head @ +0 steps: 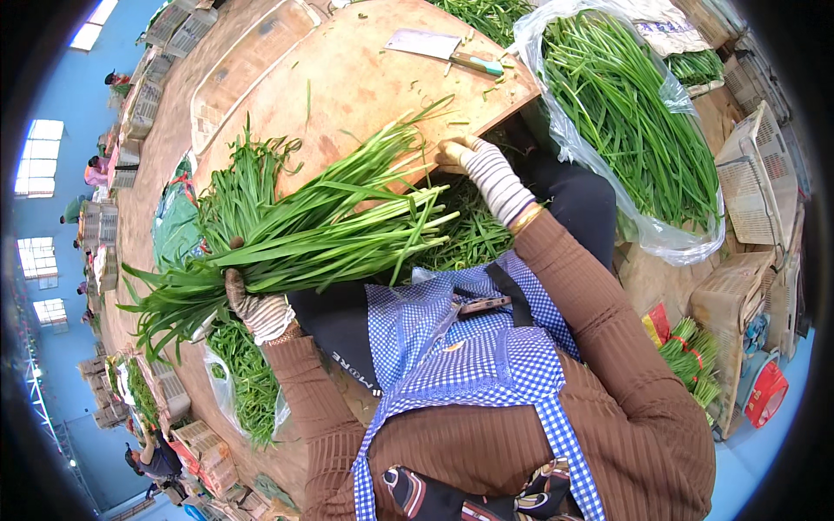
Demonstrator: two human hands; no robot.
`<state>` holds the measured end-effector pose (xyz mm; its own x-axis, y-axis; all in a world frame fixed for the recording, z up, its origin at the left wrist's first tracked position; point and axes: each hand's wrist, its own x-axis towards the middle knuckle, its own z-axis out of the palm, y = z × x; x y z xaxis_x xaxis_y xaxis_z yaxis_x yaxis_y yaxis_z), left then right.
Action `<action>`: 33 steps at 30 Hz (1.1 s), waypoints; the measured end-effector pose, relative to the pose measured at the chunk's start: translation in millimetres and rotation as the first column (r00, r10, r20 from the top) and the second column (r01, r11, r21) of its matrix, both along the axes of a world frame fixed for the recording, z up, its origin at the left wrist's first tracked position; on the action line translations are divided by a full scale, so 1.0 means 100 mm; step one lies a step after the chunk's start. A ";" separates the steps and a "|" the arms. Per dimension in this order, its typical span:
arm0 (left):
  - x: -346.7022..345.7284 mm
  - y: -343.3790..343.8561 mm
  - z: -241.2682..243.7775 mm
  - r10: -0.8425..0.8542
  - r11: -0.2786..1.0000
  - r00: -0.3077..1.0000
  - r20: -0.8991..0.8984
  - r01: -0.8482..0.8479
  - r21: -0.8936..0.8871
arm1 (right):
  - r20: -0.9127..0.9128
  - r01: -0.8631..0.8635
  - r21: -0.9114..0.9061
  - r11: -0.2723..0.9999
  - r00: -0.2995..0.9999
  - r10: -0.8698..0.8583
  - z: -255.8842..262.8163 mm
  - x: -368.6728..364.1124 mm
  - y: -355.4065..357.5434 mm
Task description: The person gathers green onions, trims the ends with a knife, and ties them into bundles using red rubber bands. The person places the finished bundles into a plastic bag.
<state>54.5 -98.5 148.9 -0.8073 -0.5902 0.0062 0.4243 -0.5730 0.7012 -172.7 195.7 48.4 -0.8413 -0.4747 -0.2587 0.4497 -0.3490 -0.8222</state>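
Observation:
My left hand (251, 303), in a striped fingerless glove with darkened fingertips, grips a loose bunch of long green leafy stalks (339, 244), which look like garlic chives. Their pale cut ends point right, toward my other hand, and the leaf tips droop past my left wrist. More of the same leaves (244, 172) lie on the near left part of the wooden board (365, 84). At the board's near right edge is my right hand (459, 155), also in a striped glove. Its fingers are bent, and whether they pinch a stalk is too small to tell.
A cleaver (443, 51) with a teal-ended handle lies on the board among cut bits. To the right, a clear plastic bag (560, 124) holds many stalks. Loose leaves (475, 238) cover my lap side. Plastic crates (756, 176) stand at right; people work at the far left.

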 end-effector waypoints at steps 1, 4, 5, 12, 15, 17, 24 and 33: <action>-0.02 0.00 0.00 -0.024 1.000 1.000 -0.012 0.024 -0.008 | 0.014 -0.113 0.112 0.987 0.994 0.113 0.13 -0.05 0.07; 0.01 0.03 -0.01 -0.054 0.998 0.998 -0.023 0.053 -0.019 | -0.243 -0.281 0.537 0.795 0.851 0.465 0.41 -0.08 0.00; 0.00 0.08 -0.01 -0.040 0.997 0.999 0.011 0.041 -0.066 | -0.222 -0.372 0.381 0.846 0.852 0.474 0.14 -0.15 -0.15; 0.01 0.13 0.00 -0.033 0.992 0.999 0.022 0.036 -0.123 | 0.204 -0.432 -0.309 0.847 0.840 0.503 0.40 0.17 -0.12; 0.02 0.12 -0.02 0.001 0.998 1.000 0.031 0.001 -0.068 | 0.141 -0.399 -0.481 0.781 0.844 0.518 0.26 0.23 -0.19; 0.01 0.14 -0.02 0.058 0.997 0.996 0.071 -0.054 -0.055 | 0.117 -0.385 -0.406 0.829 0.878 0.465 0.31 0.28 -0.15; -0.05 0.21 -0.11 0.183 0.983 0.974 0.132 -0.180 -0.032 | -0.022 -0.364 -0.551 0.751 0.906 0.423 0.53 0.47 0.08; -0.07 0.22 -0.15 0.110 0.992 0.992 0.069 -0.114 0.058 | 0.021 -0.249 -0.727 0.640 0.924 0.383 0.58 0.46 0.29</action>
